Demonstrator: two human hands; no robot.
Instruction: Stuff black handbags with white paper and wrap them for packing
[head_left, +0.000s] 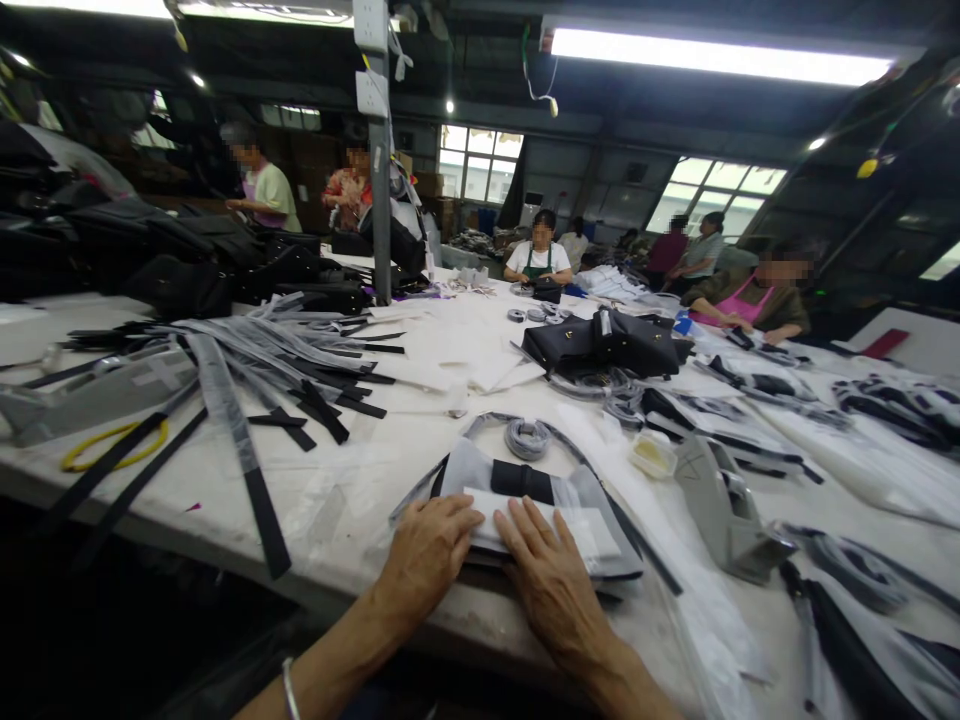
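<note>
A black handbag [523, 480], partly covered in pale wrapping, lies flat in front of me at the table edge. Across its lower part runs a folded white sheet [589, 527]. My left hand [431, 545] rests on the left end of that sheet, its fingers stretched out and its thumb side hidden. Flat on the sheet's middle, with fingers spread, lies my right hand [546, 575]. A coiled, wrapped strap [526, 438] sits just beyond the bag, inside the curve of a longer strap.
Wrapped black straps [247, 460] are heaped to the left, beside a grey tape dispenser [112, 395] and a yellow ring [90, 455]. Another tape dispenser [712, 510] and a small tub [654, 455] stand to the right. Beyond are black bags [600, 345], a post [381, 200] and several people.
</note>
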